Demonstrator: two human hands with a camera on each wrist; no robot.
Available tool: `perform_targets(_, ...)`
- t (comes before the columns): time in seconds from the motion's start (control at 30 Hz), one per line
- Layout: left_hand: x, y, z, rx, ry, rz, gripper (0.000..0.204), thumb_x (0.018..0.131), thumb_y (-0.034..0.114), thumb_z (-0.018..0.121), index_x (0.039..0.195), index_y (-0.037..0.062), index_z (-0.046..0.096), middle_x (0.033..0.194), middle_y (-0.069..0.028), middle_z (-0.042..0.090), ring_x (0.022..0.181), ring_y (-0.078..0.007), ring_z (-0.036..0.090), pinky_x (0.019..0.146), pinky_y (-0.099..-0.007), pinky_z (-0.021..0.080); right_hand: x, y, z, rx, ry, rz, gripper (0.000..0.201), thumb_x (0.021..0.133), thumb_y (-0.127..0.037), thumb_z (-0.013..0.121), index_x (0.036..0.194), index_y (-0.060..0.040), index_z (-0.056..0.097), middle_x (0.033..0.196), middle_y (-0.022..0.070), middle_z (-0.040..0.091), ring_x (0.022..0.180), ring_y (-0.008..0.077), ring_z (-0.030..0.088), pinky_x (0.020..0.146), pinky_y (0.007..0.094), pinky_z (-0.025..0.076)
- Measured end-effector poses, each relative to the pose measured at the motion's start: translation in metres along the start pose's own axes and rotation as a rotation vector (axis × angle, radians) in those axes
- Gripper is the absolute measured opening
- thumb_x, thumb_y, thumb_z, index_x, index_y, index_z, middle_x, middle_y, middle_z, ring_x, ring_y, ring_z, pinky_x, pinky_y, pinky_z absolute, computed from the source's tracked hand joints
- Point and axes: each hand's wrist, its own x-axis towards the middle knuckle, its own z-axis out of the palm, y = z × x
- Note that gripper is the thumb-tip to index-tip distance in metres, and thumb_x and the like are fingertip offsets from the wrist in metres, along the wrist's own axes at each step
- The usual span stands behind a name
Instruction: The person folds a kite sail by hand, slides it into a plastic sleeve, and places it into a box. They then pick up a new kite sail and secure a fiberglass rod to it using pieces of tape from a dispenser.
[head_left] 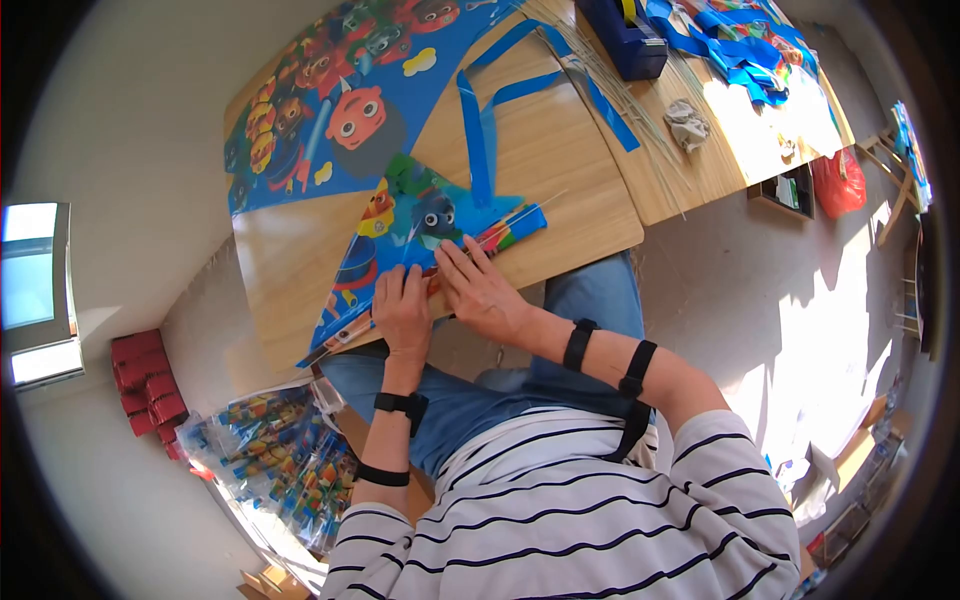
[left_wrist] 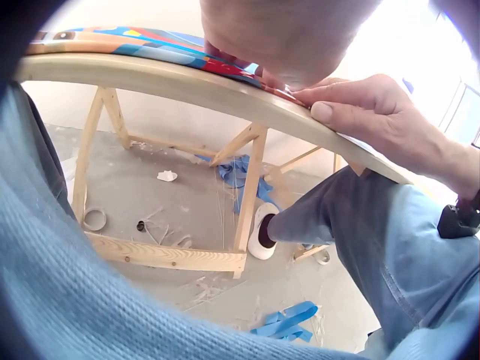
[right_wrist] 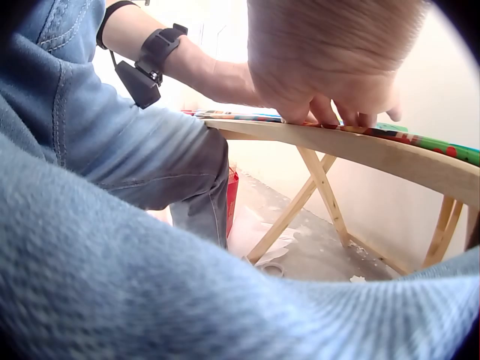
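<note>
A triangular cartoon-printed plastic sheet [head_left: 405, 222] lies on the wooden table [head_left: 560, 130], its near edge folded into a narrow strip [head_left: 515, 229]. My left hand [head_left: 402, 312] presses down on the strip with its fingers pointing away from me. Just to its right, my right hand [head_left: 487, 298] lays its extended fingers on the same strip. In the left wrist view, the right thumb [left_wrist: 322, 112] rests near the table edge. The right wrist view has the right fingertips [right_wrist: 324, 111] on the colourful strip; what lies inside the fold is hidden.
A larger printed sheet [head_left: 370, 80] covers the table's far left. Blue ribbon strips [head_left: 478, 130], thin sticks [head_left: 640, 120], a tape dispenser [head_left: 635, 45] and a crumpled wad [head_left: 687, 125] lie farther right. My jeans-clad legs [head_left: 595, 300] are under the near edge.
</note>
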Motion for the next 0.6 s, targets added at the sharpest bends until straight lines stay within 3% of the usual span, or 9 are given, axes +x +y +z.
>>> perform_targets(0.27,-0.003,-0.004,0.002,0.066,0.015,-0.001,0.024,0.083,0.013,0.071,0.106,0.0049,0.071,0.107,-0.0117,0.066,0.104,-0.0331,0.064,0.085,-0.0425,0.053,0.006,0.004,-0.002,0.108,-0.042,0.078,0.058,0.088,-0.024,0.064,0.136,0.0074,0.056,0.151,0.0270,0.046,0.146,0.0405,0.038,0.124,0.0566,0.022)
perform_targets(0.37,-0.006,-0.005,0.006,0.067,0.015,-0.026,0.023,0.084,0.015,0.069,0.105,0.0059,0.071,0.108,-0.0110,0.065,0.105,-0.0323,0.064,0.084,-0.0420,0.053,0.017,0.008,-0.011,0.183,-0.081,0.049,0.074,0.087,-0.039,0.070,0.145,0.0026,0.051,0.158,0.0207,0.040,0.151,0.0376,0.030,0.125,0.0550,0.017)
perform_targets(0.4,-0.004,-0.004,0.006,0.057,0.021,-0.024,0.023,0.084,0.015,0.069,0.105,0.0059,0.071,0.108,-0.0108,0.065,0.105,-0.0321,0.063,0.084,-0.0420,0.053,0.016,0.010,-0.005,0.110,-0.168,0.035,0.087,0.084,-0.051,0.071,0.150,0.0000,0.046,0.162,0.0158,0.036,0.154,0.0338,0.023,0.126,0.0540,0.013)
perform_targets(0.47,-0.004,-0.002,0.004,0.055,0.028,-0.036,0.025,0.084,0.015,0.069,0.106,0.0060,0.070,0.110,-0.0104,0.065,0.106,-0.0318,0.063,0.084,-0.0422,0.053,0.015,0.013,-0.005,0.154,-0.186,0.047,0.089,0.084,-0.049,0.072,0.151,0.0004,0.044,0.163,0.0161,0.033,0.155,0.0327,0.022,0.126,0.0536,0.014)
perform_targets(0.6,-0.009,-0.012,-0.006,-0.039,-0.075,-0.099,0.034,0.087,0.020,0.070,0.117,0.0055,0.068,0.123,-0.0104,0.063,0.119,-0.0311,0.058,0.101,-0.0455,0.047,0.017,0.013,-0.007,0.110,-0.241,0.035,0.093,0.085,-0.057,0.069,0.153,0.0002,0.042,0.165,0.0157,0.030,0.156,0.0312,0.021,0.127,0.0533,0.013)
